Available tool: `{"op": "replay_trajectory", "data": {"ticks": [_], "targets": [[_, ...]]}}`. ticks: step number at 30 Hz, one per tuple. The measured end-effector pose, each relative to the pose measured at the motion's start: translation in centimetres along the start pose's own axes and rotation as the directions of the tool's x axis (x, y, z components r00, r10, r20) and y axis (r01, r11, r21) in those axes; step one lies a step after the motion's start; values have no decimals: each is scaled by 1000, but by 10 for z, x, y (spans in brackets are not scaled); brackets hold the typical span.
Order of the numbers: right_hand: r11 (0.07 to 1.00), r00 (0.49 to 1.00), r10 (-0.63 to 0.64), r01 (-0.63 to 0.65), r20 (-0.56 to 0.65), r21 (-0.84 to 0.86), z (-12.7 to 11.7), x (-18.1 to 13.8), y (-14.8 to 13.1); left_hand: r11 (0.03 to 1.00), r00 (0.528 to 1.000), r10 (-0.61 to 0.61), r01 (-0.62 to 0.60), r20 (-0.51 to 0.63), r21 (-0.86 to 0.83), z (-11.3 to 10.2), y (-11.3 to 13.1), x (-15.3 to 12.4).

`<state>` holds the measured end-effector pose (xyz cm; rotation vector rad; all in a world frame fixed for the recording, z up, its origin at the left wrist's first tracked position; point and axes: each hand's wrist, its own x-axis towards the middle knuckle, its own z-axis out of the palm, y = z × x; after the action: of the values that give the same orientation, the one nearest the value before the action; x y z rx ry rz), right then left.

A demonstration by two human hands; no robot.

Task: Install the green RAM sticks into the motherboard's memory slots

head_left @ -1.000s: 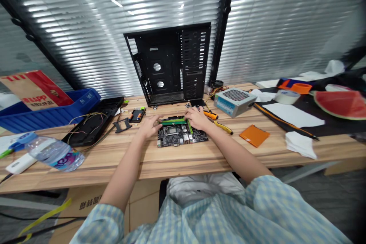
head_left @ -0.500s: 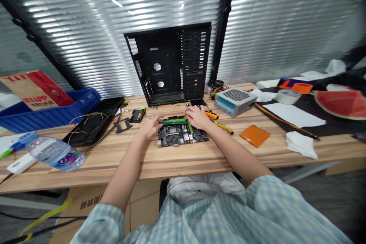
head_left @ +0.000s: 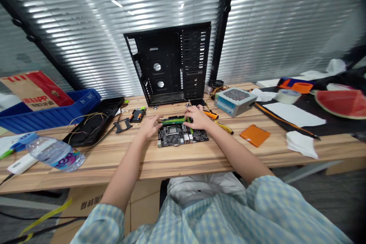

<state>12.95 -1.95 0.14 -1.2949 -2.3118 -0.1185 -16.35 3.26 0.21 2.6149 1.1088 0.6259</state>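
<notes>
A dark motherboard (head_left: 183, 138) lies flat on the wooden table in front of me, its silver processor area (head_left: 172, 130) facing up. Along its far edge runs a green RAM stick (head_left: 173, 121), held lengthwise between both hands. My left hand (head_left: 150, 126) pinches the stick's left end, fingers bent. At the other end, my right hand (head_left: 197, 117) closes on it with the thumb and fingers, covering part of the board's right side. Whether the stick is seated in a slot cannot be told. Yellow-handled pliers (head_left: 224, 127) lie just beyond my right wrist.
Behind the board stands an open black computer case (head_left: 168, 65). A power supply (head_left: 236, 101) and an orange square pouch (head_left: 254, 135) are to the right. Leftward are a black bracket (head_left: 122, 125), a case panel (head_left: 91, 126), a water bottle (head_left: 55, 152) and a blue bin (head_left: 82, 103).
My right hand has shifted slightly left along the RAM stick, and its fingers now cover a green slot on the board. The left hand is nearly still.
</notes>
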Motion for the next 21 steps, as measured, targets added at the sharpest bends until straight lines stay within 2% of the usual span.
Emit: {"op": "replay_trajectory", "data": {"ticks": [6, 14, 21], "targets": [[1000, 1000, -25, 25, -8, -1, 3, 0, 3, 999, 999, -32, 32, 0, 3, 0, 1, 0], [1000, 1000, -6, 6, -13, 2, 2, 1, 2, 999, 1000, -4, 5, -27, 36, 3, -1, 0], [999, 1000, 8, -9, 29, 38, 0, 1, 6, 1000, 999, 8, -6, -46, 31, 4, -1, 0]]}}
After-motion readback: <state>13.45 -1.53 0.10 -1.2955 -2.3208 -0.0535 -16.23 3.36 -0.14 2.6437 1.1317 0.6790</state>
